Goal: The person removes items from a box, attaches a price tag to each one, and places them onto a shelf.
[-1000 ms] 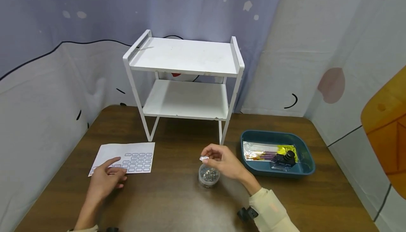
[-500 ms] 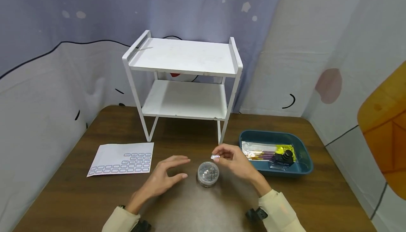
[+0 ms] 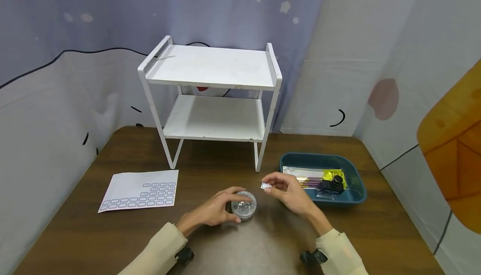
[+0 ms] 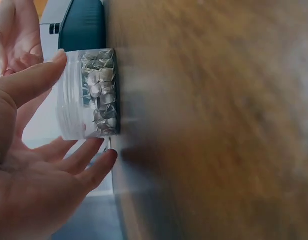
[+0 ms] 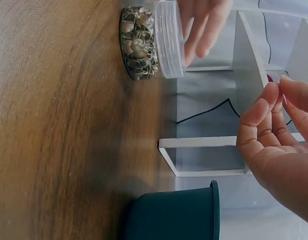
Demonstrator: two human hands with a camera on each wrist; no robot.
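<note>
A round clear jar of metal thumbtacks stands on the table with its lid on. My left hand is at the jar's left side, fingers extended over the far part of the lid and thumb close to the near rim. In the left wrist view, the thumb overlaps the lid's edge and the other fingers spread past the jar's side. To the right of the jar, my right hand pinches a small white label sticker with a dark border between thumb and fingertips, raised above the table.
A sheet of bordered label stickers lies at the left, its upper-left part without labels. At the back stands a white two-tier shelf. A teal tray at the right contains a packet of purple sticks and a black item.
My left hand has moved from the label sheet rightward to the jar. The right hand, still pinching the label sticker, has shifted from above the jar to its right side.
</note>
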